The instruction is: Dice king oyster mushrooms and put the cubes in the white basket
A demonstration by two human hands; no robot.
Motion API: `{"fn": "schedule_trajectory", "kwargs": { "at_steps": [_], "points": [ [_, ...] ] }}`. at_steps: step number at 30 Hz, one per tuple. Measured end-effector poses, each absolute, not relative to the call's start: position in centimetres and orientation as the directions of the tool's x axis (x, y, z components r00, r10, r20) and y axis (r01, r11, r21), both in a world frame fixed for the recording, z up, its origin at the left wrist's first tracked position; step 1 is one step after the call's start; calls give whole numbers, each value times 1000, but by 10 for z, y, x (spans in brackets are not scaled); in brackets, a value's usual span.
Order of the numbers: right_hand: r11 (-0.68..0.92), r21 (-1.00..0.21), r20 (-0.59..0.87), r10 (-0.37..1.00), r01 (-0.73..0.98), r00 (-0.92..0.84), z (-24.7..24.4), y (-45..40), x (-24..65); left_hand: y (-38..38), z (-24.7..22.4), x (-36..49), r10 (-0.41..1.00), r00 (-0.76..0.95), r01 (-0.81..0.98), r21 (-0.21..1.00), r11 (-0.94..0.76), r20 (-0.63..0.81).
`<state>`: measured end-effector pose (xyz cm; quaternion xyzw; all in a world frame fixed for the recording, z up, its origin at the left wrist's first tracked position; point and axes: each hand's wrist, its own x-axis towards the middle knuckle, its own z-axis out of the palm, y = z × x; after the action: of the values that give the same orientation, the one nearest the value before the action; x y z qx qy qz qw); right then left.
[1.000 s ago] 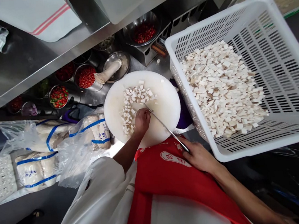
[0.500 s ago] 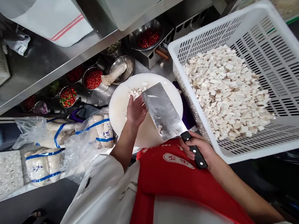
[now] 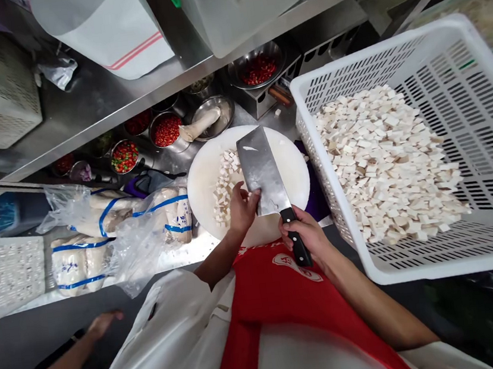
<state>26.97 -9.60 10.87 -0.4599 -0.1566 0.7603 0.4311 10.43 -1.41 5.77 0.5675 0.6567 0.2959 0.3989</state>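
My right hand (image 3: 304, 231) is closed round the black handle of a cleaver (image 3: 265, 173), whose broad blade lies tilted face-up above the round white chopping board (image 3: 293, 179). Beside the blade's left edge is my left hand (image 3: 244, 209), thumb against the steel and fingers apart and slightly bent, holding nothing. Diced king oyster mushroom (image 3: 224, 190) is spread over the board's left half. A few bits cling to the blade. On the right, a large white plastic basket (image 3: 358, 254) holds a big heap of mushroom dice (image 3: 388, 167).
Behind the board, a whole king oyster mushroom (image 3: 200, 124) rests on a metal bowl, near a tin of chopped red chillies (image 3: 167, 131). Bagged mushrooms (image 3: 79, 265) lie to the left. A steel shelf (image 3: 128, 103) overhangs the counter. Another person's arm (image 3: 70, 356) shows lower left.
The cleaver has swung more upright and left, its handle now nearer my body's middle. My left hand has come down and right to the blade's edge. Another person's arm has appeared lower left.
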Motion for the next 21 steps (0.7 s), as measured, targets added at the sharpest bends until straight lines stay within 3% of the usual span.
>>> {"fn": "schedule_trajectory", "kwargs": {
  "at_steps": [4, 8, 11, 16, 19, 21],
  "points": [
    [-590, -638, -562, 796, -494, -225, 103, -102, 277, 5, 50, 86, 998, -38, 688, 726, -12, 53],
    [-637, -621, -612, 758, -456, -224, 98, -112, 284, 22, 54, 90, 960, 144, 752, 604, -264, 240],
    [-676, -604, -639, 727, -422, -250, 99, -118, 285, 37, 56, 107, 910, 342, 665, 624, -411, 234],
    [-686, -607, -642, 721, -401, -261, 108, -120, 288, 67, 47, 118, 900, 369, 656, 620, -430, 234],
    [-644, -667, -631, 756, -374, -175, 111, -116, 294, 73, 38, 110, 858, 497, 650, 598, -469, 133],
    [-615, -748, -615, 784, -250, -86, 111, -111, 300, 70, 36, 100, 798, 601, 636, 582, -507, 39]
  ]
}}
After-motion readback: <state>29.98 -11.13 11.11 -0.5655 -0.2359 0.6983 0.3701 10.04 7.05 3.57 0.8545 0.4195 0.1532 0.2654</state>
